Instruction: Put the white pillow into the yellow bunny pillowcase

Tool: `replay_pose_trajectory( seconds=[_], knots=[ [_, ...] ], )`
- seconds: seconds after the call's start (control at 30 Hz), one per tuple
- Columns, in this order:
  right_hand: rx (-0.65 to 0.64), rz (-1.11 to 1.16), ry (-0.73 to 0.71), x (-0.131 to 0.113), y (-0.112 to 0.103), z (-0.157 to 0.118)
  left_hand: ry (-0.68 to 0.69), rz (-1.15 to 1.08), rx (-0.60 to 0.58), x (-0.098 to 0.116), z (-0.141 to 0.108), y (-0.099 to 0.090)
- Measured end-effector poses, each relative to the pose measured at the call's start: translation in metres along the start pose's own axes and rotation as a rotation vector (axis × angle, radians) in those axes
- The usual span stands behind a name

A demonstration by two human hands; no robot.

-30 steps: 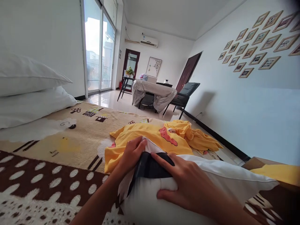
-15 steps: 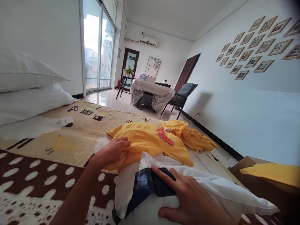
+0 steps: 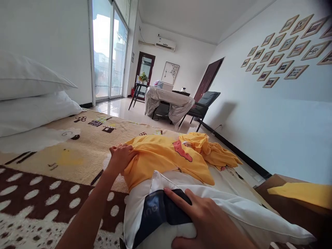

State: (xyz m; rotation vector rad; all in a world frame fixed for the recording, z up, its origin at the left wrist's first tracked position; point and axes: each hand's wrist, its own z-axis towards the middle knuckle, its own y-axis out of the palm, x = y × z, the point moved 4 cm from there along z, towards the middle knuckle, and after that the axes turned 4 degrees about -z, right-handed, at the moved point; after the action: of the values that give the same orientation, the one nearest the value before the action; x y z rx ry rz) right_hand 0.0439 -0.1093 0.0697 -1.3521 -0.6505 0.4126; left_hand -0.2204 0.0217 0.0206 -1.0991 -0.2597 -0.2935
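Observation:
At the left corner of a yellow pillowcase (image 3: 150,152), my left hand (image 3: 121,159) is closed on the cloth, fingers curled over its edge. The pillowcase has a pink printed figure and lies partly over a white pillow (image 3: 256,207). My right hand (image 3: 204,214) grips the near end of that pillow, index finger stretched over a dark blue label (image 3: 153,211) and thumb lower on the white cloth. One white corner sticks up beyond the index finger. How far the pillow reaches under the yellow cloth is hidden.
A patterned blanket (image 3: 64,173) covers the bed. Two white pillows (image 3: 33,112) are stacked at left. More yellow cloth (image 3: 218,152) lies crumpled beyond the pillowcase. A brown box (image 3: 275,183) with yellow cloth stands at right. Farther back are a covered table (image 3: 169,98) and a black chair (image 3: 202,107).
My left hand has shifted left and slightly away, drawing the pillowcase's edge with it. My right hand stays on the pillow, whose labelled end has moved slightly left.

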Motion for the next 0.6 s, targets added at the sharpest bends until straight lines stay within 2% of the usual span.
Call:
replay_pose_trajectory(
  seconds=[0.03, 0.07, 0.1, 0.17, 0.23, 0.3, 0.37, 0.4, 0.43, 0.53, 0.57, 0.6],
  knots=[
    [0.0, 0.0, -0.001, 0.0, 0.0, 0.0, -0.023, -0.01, -0.03, -0.01, 0.001, -0.001],
    [0.002, 0.003, -0.002, 0.0, 0.0, 0.0, -0.048, 0.006, -0.01, -0.02, 0.001, -0.006],
    [0.005, 0.006, -0.005, 0.0, 0.0, 0.0, -0.083, 0.041, 0.059, -0.027, 0.001, -0.015],
    [0.02, 0.011, -0.012, 0.0, 0.0, 0.0, -0.134, 0.092, 0.283, -0.032, -0.003, -0.039],
    [0.043, 0.005, -0.019, 0.0, 0.001, 0.0, -0.008, 0.02, 0.458, -0.015, -0.012, -0.064],
    [0.072, -0.007, -0.025, 0.0, 0.001, 0.0, 0.24, -0.127, 0.534, 0.016, -0.025, -0.087],
    [0.099, -0.023, -0.034, -0.001, 0.002, -0.001, 0.411, -0.218, 0.593, 0.045, -0.04, -0.107],
    [0.111, -0.033, -0.039, -0.001, 0.002, -0.001, 0.461, -0.258, 0.574, 0.057, -0.046, -0.114],
    [0.125, -0.045, -0.043, -0.002, 0.001, -0.002, 0.501, -0.301, 0.491, 0.066, -0.05, -0.117],
    [0.181, -0.102, -0.059, -0.004, 0.0, -0.005, 0.552, -0.394, -0.011, 0.081, -0.05, -0.099],
    [0.206, -0.126, -0.076, -0.005, -0.001, -0.006, 0.536, -0.381, -0.145, 0.082, -0.049, -0.089],
    [0.228, -0.148, -0.094, -0.006, -0.001, -0.007, 0.517, -0.346, -0.229, 0.082, -0.047, -0.079]
  ],
)
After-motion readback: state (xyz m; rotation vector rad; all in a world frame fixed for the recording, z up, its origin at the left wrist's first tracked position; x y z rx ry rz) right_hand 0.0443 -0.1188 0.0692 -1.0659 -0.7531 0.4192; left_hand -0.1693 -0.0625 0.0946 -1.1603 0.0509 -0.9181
